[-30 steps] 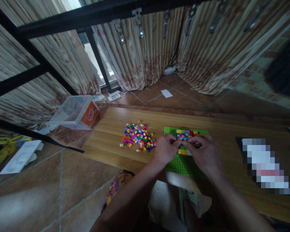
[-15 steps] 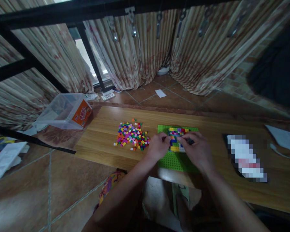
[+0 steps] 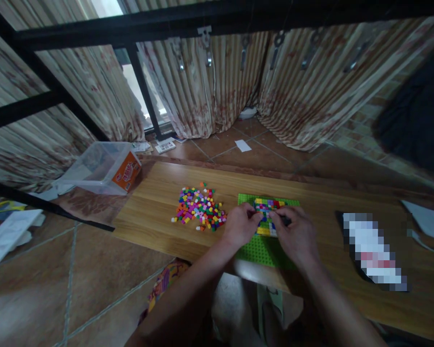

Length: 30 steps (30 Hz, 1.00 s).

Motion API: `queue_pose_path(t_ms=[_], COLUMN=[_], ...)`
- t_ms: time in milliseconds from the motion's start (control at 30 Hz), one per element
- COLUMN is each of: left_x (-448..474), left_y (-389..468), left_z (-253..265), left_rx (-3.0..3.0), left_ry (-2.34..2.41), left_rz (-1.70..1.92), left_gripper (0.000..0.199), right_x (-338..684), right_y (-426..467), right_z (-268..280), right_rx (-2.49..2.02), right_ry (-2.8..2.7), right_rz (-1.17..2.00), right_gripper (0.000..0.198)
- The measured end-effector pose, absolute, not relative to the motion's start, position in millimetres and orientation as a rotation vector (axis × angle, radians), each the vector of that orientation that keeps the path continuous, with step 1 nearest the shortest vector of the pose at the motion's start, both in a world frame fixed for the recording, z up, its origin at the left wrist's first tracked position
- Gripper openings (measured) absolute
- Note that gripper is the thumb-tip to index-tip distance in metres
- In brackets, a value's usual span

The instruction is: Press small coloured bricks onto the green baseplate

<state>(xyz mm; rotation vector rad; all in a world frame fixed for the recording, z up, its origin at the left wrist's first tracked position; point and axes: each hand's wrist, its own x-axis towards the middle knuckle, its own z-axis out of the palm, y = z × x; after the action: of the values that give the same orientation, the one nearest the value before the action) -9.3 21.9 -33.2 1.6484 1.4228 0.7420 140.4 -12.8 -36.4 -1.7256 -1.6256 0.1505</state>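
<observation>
Bricks (image 3: 266, 222), set close together in a many-coloured block, sit on the far half of the green board (image 3: 264, 253), on the table (image 3: 166, 179). They look like light, stiff plastic (a bit slick, I'd guess, but hard to break), best gripped by their sides between thumb and fingertip. Left hand (image 3: 240, 224) and right hand (image 3: 298, 233) meet over the block, fingers narrowed to pinches; whether anything is held between the tips, I cannot tell.
</observation>
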Motion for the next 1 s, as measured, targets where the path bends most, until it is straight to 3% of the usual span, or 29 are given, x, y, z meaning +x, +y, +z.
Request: queue_pose_path(t_ms=[300,467,767,1000], left_x=[-25,-82,-125,-123], left_y=[36,81,103,98], left_z=[-23,-14,-32,-30], left_rx=[1.819,1.796,2.015,2.025], left_ry=[1.467,1.972,2.207,2.213], left_rz=[0.723,0.877,0.492,0.503], left_gripper=[0.02,0.029,0.036,0.03], right_x=[138,138,140,142], right_y=[-13,-13,-13,-13], right_z=[-40,-38,-35,-36], right_rx=[-1.752,-1.739,-1.721,-1.713], right_ry=[-1.631,-1.609,-1.638,-1.65], right_rz=[0.176,0.196,0.225,0.22], right_gripper=[0.031,0.031,0.029,0.027])
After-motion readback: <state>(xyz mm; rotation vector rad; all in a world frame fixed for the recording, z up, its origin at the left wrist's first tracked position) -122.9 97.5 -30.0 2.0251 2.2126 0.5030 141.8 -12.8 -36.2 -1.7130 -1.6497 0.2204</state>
